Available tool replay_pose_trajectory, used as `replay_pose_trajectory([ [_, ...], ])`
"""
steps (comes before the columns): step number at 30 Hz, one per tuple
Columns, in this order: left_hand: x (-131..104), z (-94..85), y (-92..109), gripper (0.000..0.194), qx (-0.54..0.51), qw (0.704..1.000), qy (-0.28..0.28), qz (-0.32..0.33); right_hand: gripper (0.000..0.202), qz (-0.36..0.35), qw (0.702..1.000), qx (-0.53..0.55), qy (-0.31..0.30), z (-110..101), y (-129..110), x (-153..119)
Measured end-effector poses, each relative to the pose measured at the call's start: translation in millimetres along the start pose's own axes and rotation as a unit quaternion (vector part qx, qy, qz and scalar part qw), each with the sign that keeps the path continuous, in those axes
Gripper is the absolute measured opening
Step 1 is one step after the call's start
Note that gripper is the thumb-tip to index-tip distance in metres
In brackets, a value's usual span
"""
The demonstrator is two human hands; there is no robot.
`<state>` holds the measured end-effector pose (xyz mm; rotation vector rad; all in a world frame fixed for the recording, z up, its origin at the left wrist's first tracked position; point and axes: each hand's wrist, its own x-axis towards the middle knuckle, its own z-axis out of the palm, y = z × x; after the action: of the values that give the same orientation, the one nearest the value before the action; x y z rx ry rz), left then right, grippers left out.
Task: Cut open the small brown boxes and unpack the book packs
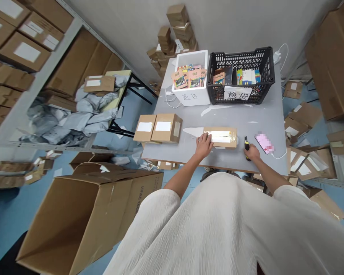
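Note:
A long brown cardboard box [222, 143] with a white label and shiny clear tape lies near the front of the grey table. My left hand [204, 146] rests on its left end, fingers spread over the edge. Beside that end, a pale flat strip [192, 131] points left. My right hand [252, 152] is wrapped round a black and yellow utility knife [247, 146], to the right of the box and apart from it. Farther right lies a pink phone [264, 143] with a white cable.
Two labelled boxes [166, 128] stand at the table's left edge. A white bin [191, 95] and a black crate [240, 91] at the back hold booklets. A large open carton [111, 206] stands on the floor at left. Shelves [74, 38] hold many parcels.

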<state>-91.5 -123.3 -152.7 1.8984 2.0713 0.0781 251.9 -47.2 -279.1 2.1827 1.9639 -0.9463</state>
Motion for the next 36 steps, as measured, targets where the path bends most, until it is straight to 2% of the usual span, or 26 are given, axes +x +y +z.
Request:
replay_pose_trajectory([
  [7,0.2,-1.8,-11.2,0.067,-0.011,0.999,-0.025,0.029,0.048,0.02,0.999,-0.01,-0.022,-0.9,-2.2,-4.3],
  [11,-2.3,-3.0,-20.7,0.077,-0.016,0.998,-0.036,0.056,0.05,0.003,1.0,0.012,0.025,-6.7,-9.6,-13.2],
  [14,-2.0,0.0,-27.3,0.078,-0.038,0.999,-0.007,0.023,0.047,-0.06,0.99,0.098,0.077,-17.9,-27.6,-19.6],
  [17,3.5,4.2,-36.0,0.078,-0.078,0.997,0.016,-0.017,0.049,-0.13,0.969,0.184,0.102,-32.2,-55.6,-26.1],
  [21,16.5,5.1,-49.2,0.084,-0.103,0.994,0.014,0.021,0.052,-0.169,0.957,0.215,0.101,-45.5,-92.6,-37.9],
  [25,27.3,3.3,-59.1,0.088,-0.13,0.989,0.013,0.065,0.057,-0.159,0.957,0.213,0.115,-47.4,-111.1,-52.0],
  [31,29.0,14.0,-66.7,0.088,-0.159,0.981,0.017,0.105,0.057,-0.13,0.963,0.189,0.138,-43.7,-112.7,-69.6],
  [36,24.2,26.0,-68.0,0.093,-0.201,0.974,0.03,0.102,0.061,-0.116,0.961,0.195,0.155,-49.6,-117.5,-75.5],
])
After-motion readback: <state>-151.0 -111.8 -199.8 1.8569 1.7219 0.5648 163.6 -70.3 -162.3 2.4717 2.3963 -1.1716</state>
